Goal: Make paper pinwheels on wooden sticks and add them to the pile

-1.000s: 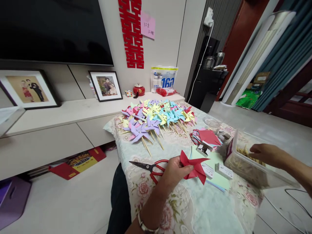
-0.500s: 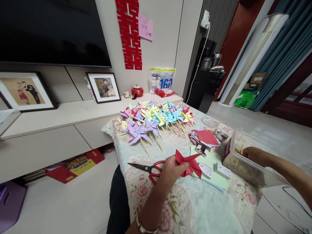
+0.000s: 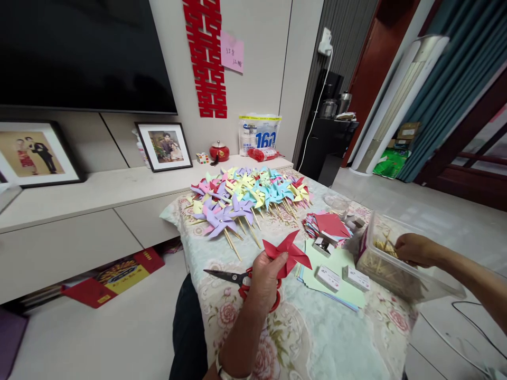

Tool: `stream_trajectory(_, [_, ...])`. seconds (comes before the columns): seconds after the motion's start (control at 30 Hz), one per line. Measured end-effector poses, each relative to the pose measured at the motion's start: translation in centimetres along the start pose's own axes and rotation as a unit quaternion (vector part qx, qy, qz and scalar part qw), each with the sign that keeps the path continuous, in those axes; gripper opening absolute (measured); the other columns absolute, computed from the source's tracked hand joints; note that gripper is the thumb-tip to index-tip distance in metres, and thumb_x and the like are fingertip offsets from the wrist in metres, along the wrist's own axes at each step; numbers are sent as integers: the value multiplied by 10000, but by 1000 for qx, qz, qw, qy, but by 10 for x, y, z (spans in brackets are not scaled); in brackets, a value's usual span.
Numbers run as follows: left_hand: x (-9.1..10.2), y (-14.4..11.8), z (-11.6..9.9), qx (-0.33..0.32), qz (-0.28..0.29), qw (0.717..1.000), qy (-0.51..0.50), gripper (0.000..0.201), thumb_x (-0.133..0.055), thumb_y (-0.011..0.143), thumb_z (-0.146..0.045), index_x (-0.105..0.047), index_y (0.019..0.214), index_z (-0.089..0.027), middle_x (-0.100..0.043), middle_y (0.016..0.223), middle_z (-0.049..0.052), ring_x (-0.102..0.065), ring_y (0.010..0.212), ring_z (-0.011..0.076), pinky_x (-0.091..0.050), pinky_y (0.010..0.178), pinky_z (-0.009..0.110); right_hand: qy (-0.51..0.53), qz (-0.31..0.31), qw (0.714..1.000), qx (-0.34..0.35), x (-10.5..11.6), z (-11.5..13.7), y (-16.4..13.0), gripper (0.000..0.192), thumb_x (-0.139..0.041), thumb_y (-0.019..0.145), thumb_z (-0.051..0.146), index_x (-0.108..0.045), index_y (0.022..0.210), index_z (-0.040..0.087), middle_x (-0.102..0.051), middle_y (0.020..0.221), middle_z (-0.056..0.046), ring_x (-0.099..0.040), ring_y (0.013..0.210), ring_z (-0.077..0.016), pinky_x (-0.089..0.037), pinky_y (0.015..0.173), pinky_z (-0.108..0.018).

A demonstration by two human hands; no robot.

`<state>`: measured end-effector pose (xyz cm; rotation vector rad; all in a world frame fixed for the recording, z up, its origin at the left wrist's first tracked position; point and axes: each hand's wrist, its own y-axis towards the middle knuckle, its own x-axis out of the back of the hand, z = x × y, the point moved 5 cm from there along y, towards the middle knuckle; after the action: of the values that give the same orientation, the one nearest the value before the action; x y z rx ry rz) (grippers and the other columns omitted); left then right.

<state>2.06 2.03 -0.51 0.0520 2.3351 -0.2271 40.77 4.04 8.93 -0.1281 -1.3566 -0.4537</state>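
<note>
Raised since a second ago: red paper pinwheel, lifted from low over the table to a point above the scissors; right hand sunk deeper into the clear plastic box. Left hand: grip closed on the pinwheel, thumb across its centre, fingers behind, blades free and spread. Right hand: fingers curled among the wooden sticks inside the box; whether closed on a stick cannot be told. Advised for the step in hand: single stick drawn out, not a bundle; pinch kept at the hub so the folded points stay stacked; blades left uncrushed; stick brought to the centre square-on. Nearby on the floral tablecloth: pale green paper sheets just beside the pinwheel, two small white boxes on them, stack of cut red squares beyond. Farther back: heap of finished pinwheels on sticks, purple, yellow, blue, pink. Beyond the table: low cabinet with framed photograph.
</note>
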Motion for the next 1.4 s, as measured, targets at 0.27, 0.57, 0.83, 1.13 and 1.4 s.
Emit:
stream_trajectory(0.27, [-2,-2,-4,4,-11,1000,-24,334,-912,544,-286,-720,780,-147,-750,729,35,-662,631,131,-512,661,235,-92,84,992,-3,48,27,5,106,-626,727,153,-662,629,173,-676,623,-125,-504,493,-162,-335,561,-340])
stream_trajectory(0.57, [2,3,-14,-21,-9,998,-63,278,-917,541,-238,-707,703,-153,-710,649,1,-640,608,111,-516,663,222,331,213,901,180,6,182,-87,92,-589,754,275,-595,706,197,-633,640,-10,-613,581,-166,-437,548,-261])
stream_trajectory(0.83, [-2,1,-23,-72,27,997,-28,237,-862,645,-263,-728,805,-151,-762,781,45,-701,746,169,-547,776,290,494,382,768,141,-103,242,-127,83,-616,721,243,-556,709,186,-490,537,79,-444,450,-76,-338,460,-206])
stream_trajectory(1.13, [11,5,-14,-108,-43,993,32,241,-846,668,-258,-734,856,-157,-782,818,35,-704,742,161,-548,774,290,522,385,737,192,-105,218,-129,411,-813,691,346,-694,1041,167,-650,790,9,-527,642,-115,-402,580,-227])
stream_trajectory(1.4, [3,0,-11,-86,-37,993,68,280,-861,622,-257,-744,856,-159,-791,865,61,-717,771,192,-549,790,317,586,217,760,178,-81,214,-119,362,-747,781,472,-712,1003,188,-717,988,-71,-628,918,-226,-479,828,-337])
